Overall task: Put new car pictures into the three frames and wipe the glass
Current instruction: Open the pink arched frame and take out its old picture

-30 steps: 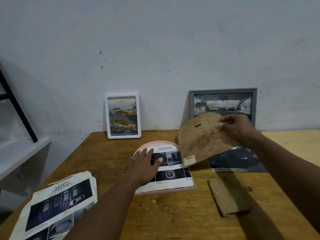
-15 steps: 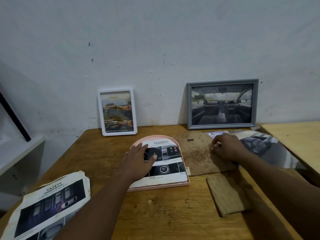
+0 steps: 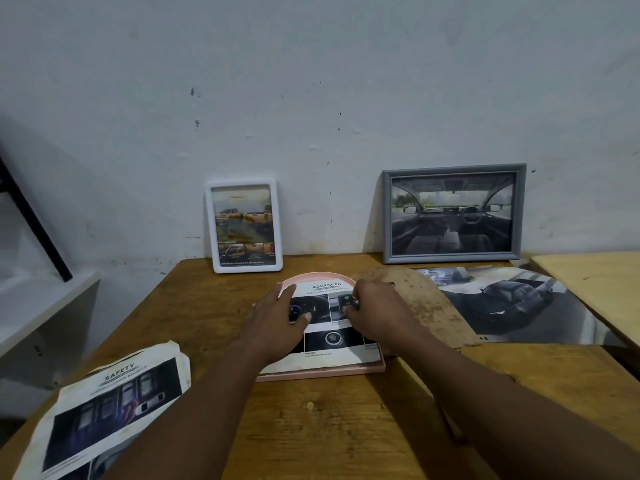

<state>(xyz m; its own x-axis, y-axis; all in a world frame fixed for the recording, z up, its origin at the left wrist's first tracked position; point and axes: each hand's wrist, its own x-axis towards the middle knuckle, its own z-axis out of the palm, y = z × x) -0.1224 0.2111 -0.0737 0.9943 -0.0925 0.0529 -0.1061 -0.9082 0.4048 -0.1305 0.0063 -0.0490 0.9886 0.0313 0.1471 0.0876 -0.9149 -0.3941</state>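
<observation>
left hand (image 3: 277, 323): fingers wide, flat on car picture (image 3: 332, 341) in pink frame (image 3: 322, 373) | right hand (image 3: 375, 315): fingers curled on picture, grip unclear | backing board (image 3: 433, 313) just right

A white-painted wall (image 3: 311, 81) fills the upper half, scuffed, with small dark specks and brownish stains low down where it meets the worn wooden counter (image 3: 329, 427). A paler wooden table (image 3: 595, 289) stands just beside the counter on the right. At left is a white shelf (image 3: 45, 306), with a black bar (image 3: 31, 220) slanting above it. The light is dim and even.
</observation>
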